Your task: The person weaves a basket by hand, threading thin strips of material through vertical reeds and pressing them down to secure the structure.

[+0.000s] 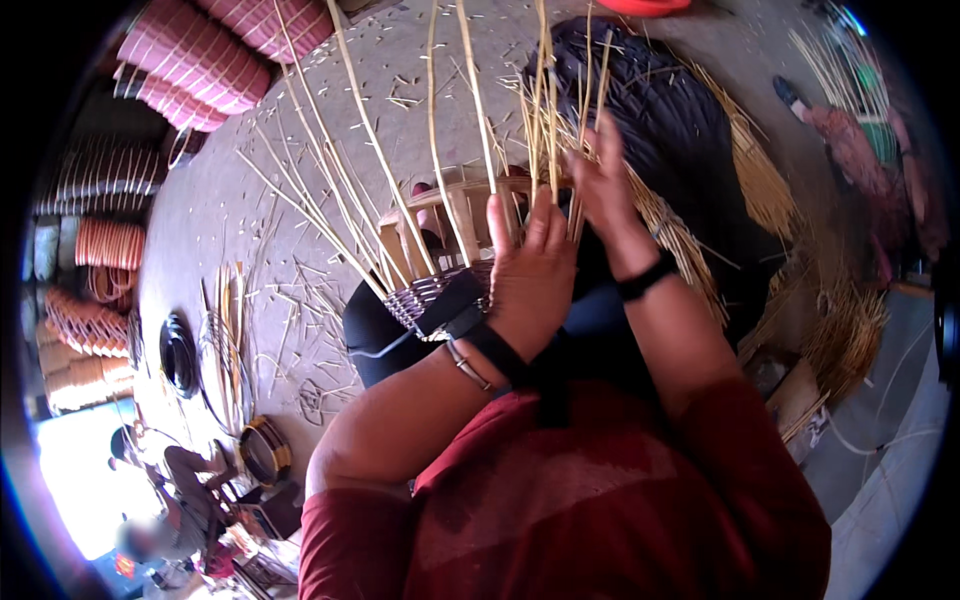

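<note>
Glare burns out the opening [85, 480] at the near left, while the floor [215, 205] takes softer daylight. Dark cloth [660, 120] at the far right sinks toward black. The right hand [606, 190] looks slightly blurred. Fisheye distortion bends the edges, fringed blue.

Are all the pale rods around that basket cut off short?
No, several long pale rods stand far above the dark woven band of the basket.

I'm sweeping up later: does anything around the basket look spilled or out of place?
Short stick pieces lie scattered over the floor, left of and beyond the basket, loose like dropped offcuts; no damage stands out.
</note>
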`<state>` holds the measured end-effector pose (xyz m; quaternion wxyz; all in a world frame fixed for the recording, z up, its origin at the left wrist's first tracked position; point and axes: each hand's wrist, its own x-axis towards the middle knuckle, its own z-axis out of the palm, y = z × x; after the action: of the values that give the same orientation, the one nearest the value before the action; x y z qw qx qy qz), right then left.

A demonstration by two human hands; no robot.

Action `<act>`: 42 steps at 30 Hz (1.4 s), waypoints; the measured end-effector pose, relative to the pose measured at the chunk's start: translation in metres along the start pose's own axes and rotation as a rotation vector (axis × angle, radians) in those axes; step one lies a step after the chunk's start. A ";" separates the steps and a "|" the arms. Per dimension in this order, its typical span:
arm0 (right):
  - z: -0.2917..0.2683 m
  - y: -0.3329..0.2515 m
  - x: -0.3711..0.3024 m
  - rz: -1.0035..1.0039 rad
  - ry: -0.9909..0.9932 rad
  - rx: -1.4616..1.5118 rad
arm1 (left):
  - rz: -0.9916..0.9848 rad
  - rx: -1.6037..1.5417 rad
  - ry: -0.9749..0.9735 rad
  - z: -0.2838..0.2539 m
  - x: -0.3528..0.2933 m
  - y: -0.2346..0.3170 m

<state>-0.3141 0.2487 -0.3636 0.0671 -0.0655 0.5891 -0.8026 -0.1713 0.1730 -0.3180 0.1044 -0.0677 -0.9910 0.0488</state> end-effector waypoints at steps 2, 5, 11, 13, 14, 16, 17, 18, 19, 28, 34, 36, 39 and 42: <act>-0.032 -0.017 -0.027 0.099 0.049 0.145 | -0.038 -0.039 -0.149 -0.013 0.007 0.003; -0.052 -0.049 -0.060 0.372 0.159 0.224 | -0.082 0.011 -0.105 -0.007 0.010 -0.003; 0.083 -0.154 -0.107 0.106 -0.446 0.283 | -0.344 -0.262 0.215 -0.045 -0.026 -0.081; 0.115 -0.163 -0.116 0.003 -0.685 0.347 | -0.313 -0.457 0.444 -0.053 -0.061 -0.130; 0.125 -0.159 -0.119 0.051 -0.715 0.342 | -0.339 -0.722 0.457 -0.039 -0.081 -0.147; 0.128 -0.131 -0.114 0.196 -0.710 0.264 | -0.486 -0.963 0.542 0.012 -0.119 -0.150; 0.120 -0.105 -0.106 0.254 -0.655 0.194 | -0.374 -0.784 0.574 0.035 -0.128 -0.160; 0.103 -0.067 -0.089 0.319 -0.643 0.171 | -0.460 -0.757 0.577 0.059 -0.136 -0.163; 0.086 -0.029 -0.078 0.440 -0.551 0.256 | -0.540 -0.743 0.575 0.074 -0.136 -0.161; 0.098 -0.037 -0.065 0.536 -0.337 0.073 | -0.454 -0.336 0.321 0.014 -0.108 -0.094; 0.149 -0.010 -0.002 -0.378 -0.497 -1.000 | -0.540 -0.341 0.221 0.012 -0.091 -0.061; 0.153 0.020 0.005 -0.463 -0.417 -1.125 | -0.527 -0.308 0.229 0.021 -0.091 -0.064; 0.138 -0.002 -0.019 -0.223 -0.408 -0.604 | -0.535 -0.300 0.269 0.023 -0.097 -0.066; 0.071 -0.034 -0.053 0.060 -0.318 -0.164 | -0.592 -0.311 0.239 0.019 -0.085 -0.059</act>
<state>-0.2496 0.2024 -0.3111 0.1779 -0.1794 0.6361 -0.7291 -0.1007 0.1011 -0.3466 0.2178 0.2022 -0.9440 -0.1434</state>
